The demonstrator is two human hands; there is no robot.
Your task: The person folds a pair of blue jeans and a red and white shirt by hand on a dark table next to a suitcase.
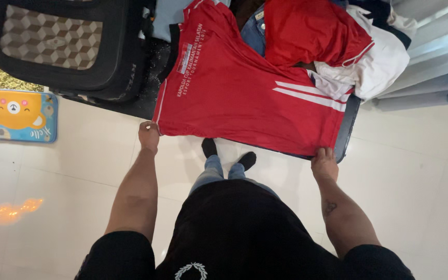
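Across the dark table edge (pixel 349 129) lies a red shirt (pixel 245 98) with white stripes and white print, spread flat — its near hem held at both corners. At one corner the left hand (pixel 149 136) is closed on the cloth; at the other the right hand (pixel 324 163) grips it too. Behind the shirt sits a heap of clothes (pixel 348 46) — red, white, denim. A black bag (pixel 63 46) with a cube pattern stands to the left, near a blue bear mat (pixel 15 115) on the white tile floor (pixel 416 171).
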